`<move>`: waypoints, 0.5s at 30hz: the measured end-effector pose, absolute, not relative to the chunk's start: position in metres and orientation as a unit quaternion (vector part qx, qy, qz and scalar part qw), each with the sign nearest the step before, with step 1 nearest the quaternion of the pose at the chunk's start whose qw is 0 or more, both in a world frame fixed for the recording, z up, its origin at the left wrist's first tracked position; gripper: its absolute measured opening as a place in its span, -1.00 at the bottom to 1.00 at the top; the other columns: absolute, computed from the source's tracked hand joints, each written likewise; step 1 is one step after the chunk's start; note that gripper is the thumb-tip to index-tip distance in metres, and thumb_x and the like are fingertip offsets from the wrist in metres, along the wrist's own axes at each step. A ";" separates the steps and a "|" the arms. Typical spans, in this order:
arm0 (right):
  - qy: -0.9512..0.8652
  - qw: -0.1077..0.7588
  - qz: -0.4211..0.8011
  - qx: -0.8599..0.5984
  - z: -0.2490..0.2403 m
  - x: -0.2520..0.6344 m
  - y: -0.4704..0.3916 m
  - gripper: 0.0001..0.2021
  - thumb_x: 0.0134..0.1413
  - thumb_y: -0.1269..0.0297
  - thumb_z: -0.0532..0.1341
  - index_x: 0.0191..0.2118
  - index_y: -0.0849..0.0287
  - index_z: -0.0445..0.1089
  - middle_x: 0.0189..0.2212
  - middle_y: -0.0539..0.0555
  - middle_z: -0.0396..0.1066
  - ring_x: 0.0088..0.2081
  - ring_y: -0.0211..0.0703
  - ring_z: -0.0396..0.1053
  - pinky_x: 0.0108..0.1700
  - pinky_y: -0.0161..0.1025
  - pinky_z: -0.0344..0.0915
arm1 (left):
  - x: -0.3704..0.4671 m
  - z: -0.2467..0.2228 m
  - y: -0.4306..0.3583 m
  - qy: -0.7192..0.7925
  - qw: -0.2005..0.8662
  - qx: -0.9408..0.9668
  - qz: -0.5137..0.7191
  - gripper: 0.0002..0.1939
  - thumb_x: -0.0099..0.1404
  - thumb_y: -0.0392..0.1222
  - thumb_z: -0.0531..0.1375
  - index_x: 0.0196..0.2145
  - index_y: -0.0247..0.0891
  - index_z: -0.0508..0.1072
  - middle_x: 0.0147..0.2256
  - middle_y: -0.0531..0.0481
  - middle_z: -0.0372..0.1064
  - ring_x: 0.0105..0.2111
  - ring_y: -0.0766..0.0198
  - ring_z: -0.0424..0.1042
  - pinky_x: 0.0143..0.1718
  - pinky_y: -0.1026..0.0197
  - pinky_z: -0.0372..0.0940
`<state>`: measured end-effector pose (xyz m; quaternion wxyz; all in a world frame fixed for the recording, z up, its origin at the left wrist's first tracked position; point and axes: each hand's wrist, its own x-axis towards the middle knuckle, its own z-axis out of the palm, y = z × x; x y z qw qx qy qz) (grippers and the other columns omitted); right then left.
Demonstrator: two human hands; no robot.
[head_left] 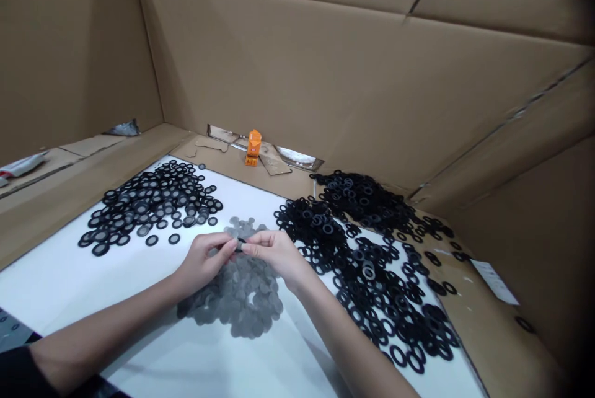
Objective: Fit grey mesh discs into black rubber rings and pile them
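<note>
Left hand (204, 261), right hand (279, 254) meeting, pinching ring (240, 245)

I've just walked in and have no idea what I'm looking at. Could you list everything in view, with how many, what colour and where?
Flat round black rings: too many to count, black, right side, on board and cardboard
Black rings with grey centres: dozens, far left of board
Thin round discs: too many to count, grey, heaped below the hands
Small round piece: one, black and grey, between the fingertips
Flat board: one, white, beneath the heaps
Cardboard walls: several, brown, surrounding the board
Small upright box: one, orange, beyond the board
Paper slip: one, white, far right
Red-and-white object: one, left edge, unclear
Left hand, right hand: one each, bare, centre
Sleeve: one, black, lower left
</note>
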<state>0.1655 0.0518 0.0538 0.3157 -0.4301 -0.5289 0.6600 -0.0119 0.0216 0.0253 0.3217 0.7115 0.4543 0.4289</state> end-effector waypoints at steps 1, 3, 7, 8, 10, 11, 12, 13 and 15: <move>-0.525 0.320 0.659 -0.433 0.053 0.165 0.052 -0.74 -0.31 0.16 0.42 -0.52 0.25 0.48 -0.56 -0.02 0.45 -0.50 -0.29 0.33 -0.36 -0.31 0.18 | -0.012 0.025 0.023 0.453 0.314 0.716 0.428 -0.60 0.37 -0.11 0.00 -0.58 -0.32 0.34 -0.59 0.05 0.29 -0.53 0.34 0.29 -0.42 0.31 0.15; -0.522 0.331 0.651 -0.440 0.049 0.165 0.053 -0.74 -0.31 0.16 0.42 -0.50 0.25 0.47 -0.55 -0.01 0.46 -0.48 -0.26 0.35 -0.34 -0.30 0.21 | -0.013 0.023 0.026 0.448 0.315 0.726 0.415 -0.61 0.37 -0.11 0.01 -0.57 -0.31 0.35 -0.59 0.06 0.28 -0.53 0.34 0.28 -0.42 0.31 0.14; -0.530 0.351 0.639 -0.433 0.044 0.162 0.053 -0.73 -0.30 0.16 0.42 -0.48 0.25 0.44 -0.53 -0.01 0.46 -0.46 -0.25 0.37 -0.32 -0.29 0.23 | -0.016 0.021 0.032 0.436 0.376 0.720 0.386 -0.58 0.38 -0.07 -0.04 -0.57 -0.30 0.31 -0.59 0.08 0.25 -0.53 0.34 0.28 -0.44 0.31 0.14; -0.532 0.358 0.635 -0.431 0.044 0.161 0.053 -0.73 -0.29 0.17 0.41 -0.48 0.24 0.43 -0.53 -0.01 0.45 -0.46 -0.25 0.37 -0.31 -0.29 0.24 | -0.017 0.021 0.033 0.435 0.385 0.718 0.384 -0.58 0.39 -0.07 -0.05 -0.57 -0.29 0.29 -0.59 0.08 0.25 -0.52 0.33 0.28 -0.43 0.31 0.14; -0.531 0.375 0.626 -0.431 0.044 0.158 0.050 -0.75 -0.27 0.19 0.40 -0.48 0.24 0.41 -0.53 -0.03 0.44 -0.45 -0.26 0.37 -0.30 -0.29 0.24 | -0.016 0.022 0.033 0.437 0.384 0.719 0.380 -0.59 0.38 -0.07 -0.06 -0.57 -0.29 0.26 -0.58 0.08 0.25 -0.50 0.32 0.29 -0.43 0.31 0.14; -0.530 0.379 0.624 -0.431 0.045 0.157 0.049 -0.77 -0.25 0.20 0.39 -0.48 0.24 0.41 -0.54 -0.04 0.43 -0.45 -0.26 0.37 -0.30 -0.30 0.24 | -0.016 0.023 0.033 0.438 0.378 0.725 0.375 -0.60 0.38 -0.08 -0.05 -0.57 -0.28 0.25 -0.58 0.08 0.24 -0.50 0.32 0.29 -0.43 0.31 0.14; -0.529 0.378 0.625 -0.431 0.046 0.156 0.048 -0.78 -0.22 0.20 0.37 -0.48 0.24 0.41 -0.55 -0.04 0.42 -0.45 -0.27 0.36 -0.32 -0.30 0.24 | -0.015 0.023 0.032 0.438 0.368 0.732 0.371 -0.61 0.38 -0.10 -0.05 -0.57 -0.28 0.25 -0.58 0.08 0.24 -0.51 0.33 0.28 -0.43 0.31 0.13; -0.531 0.373 0.627 -0.430 0.046 0.155 0.046 -0.79 -0.20 0.21 0.36 -0.49 0.24 0.41 -0.57 -0.04 0.41 -0.47 -0.27 0.36 -0.33 -0.31 0.24 | -0.014 0.023 0.032 0.439 0.355 0.739 0.368 -0.62 0.38 -0.12 -0.05 -0.57 -0.28 0.25 -0.58 0.08 0.23 -0.52 0.33 0.28 -0.44 0.31 0.13; -0.538 0.364 0.626 -0.430 0.046 0.154 0.045 -0.82 -0.19 0.23 0.34 -0.52 0.24 0.40 -0.60 -0.04 0.40 -0.49 -0.27 0.34 -0.36 -0.31 0.23 | -0.012 0.023 0.030 0.445 0.330 0.748 0.365 -0.64 0.37 -0.15 -0.05 -0.57 -0.28 0.25 -0.60 0.09 0.21 -0.54 0.34 0.26 -0.46 0.31 0.12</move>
